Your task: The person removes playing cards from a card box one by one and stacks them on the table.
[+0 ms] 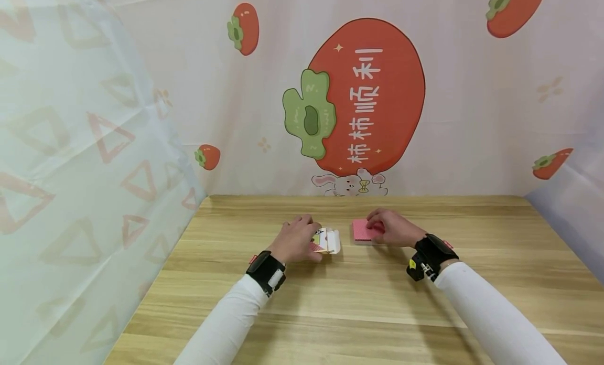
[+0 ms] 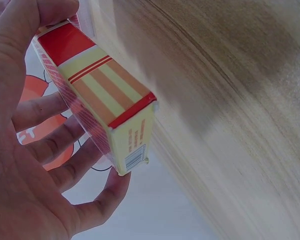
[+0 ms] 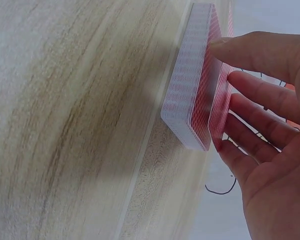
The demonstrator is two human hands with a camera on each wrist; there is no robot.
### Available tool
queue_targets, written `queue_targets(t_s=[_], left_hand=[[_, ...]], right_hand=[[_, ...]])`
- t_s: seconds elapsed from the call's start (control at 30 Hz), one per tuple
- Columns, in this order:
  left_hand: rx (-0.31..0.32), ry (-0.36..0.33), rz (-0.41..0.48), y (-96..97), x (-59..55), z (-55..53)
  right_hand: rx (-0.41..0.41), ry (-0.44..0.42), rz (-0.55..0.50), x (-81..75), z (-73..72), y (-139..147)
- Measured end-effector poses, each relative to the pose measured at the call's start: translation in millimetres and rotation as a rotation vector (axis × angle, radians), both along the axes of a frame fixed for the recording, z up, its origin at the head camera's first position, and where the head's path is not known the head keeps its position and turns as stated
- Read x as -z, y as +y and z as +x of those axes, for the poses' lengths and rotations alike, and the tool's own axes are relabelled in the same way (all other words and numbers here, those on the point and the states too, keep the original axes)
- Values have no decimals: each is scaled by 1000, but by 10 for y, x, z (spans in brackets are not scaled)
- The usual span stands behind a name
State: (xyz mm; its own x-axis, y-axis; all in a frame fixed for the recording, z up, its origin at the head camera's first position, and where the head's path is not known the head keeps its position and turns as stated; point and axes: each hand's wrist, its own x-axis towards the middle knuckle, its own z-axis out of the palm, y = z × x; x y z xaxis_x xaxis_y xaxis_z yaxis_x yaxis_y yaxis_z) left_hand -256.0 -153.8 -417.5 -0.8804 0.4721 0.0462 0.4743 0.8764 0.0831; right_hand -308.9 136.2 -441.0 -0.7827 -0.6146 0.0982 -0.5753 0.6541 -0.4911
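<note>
My left hand (image 1: 296, 239) grips a playing card box (image 2: 100, 80), its thumb along one side and its fingers spread behind. In the head view, an ace design and a white flap standing out at the right end show on the box. To its right, a deck of playing cards (image 3: 190, 75) with red patterned backs lies on the table. My right hand (image 1: 394, 228) is over the deck. A playing card (image 3: 221, 107) stands slightly apart from the deck's top, between the thumb and fingertips of this hand.
The wooden table (image 1: 330, 312) runs back to a white cloth backdrop (image 1: 453, 160) printed with persimmons and a rabbit. Another printed cloth (image 1: 85, 171) hangs along the left side. Black straps with small cameras sit on both wrists.
</note>
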Motion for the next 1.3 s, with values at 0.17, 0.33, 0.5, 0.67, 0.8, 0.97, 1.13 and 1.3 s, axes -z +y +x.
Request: queue_targets(t_s=[0.17,0.33,0.5,0.67,0.8,0.97,1.13,1.3], left_hand=[[6,-1,5,-2,4,-6],[8,1,8,-3,11,-14],[9,-1,9,-1,10,-13],[11,0,10,-3,7,-13],[7,-5,12,-6,4,-9],[1,-9,10,-5,2,-5],[-3,-11,8,-5,11,-7],[-5,-16,4,-5,14,0]], right_hand=[[-3,3,7,0,-7,-14],[-8,-2,-2,-7,-3,-23],[-7,-6,3,-4,-5,-26],[-10,-14,7,4,-2,-34],[-8,-10,13,15,-2,-39],[2,-5,19,12,-3,-39],[2,0,20,8,-3,-40],[0,-3,25,14,1,-38]])
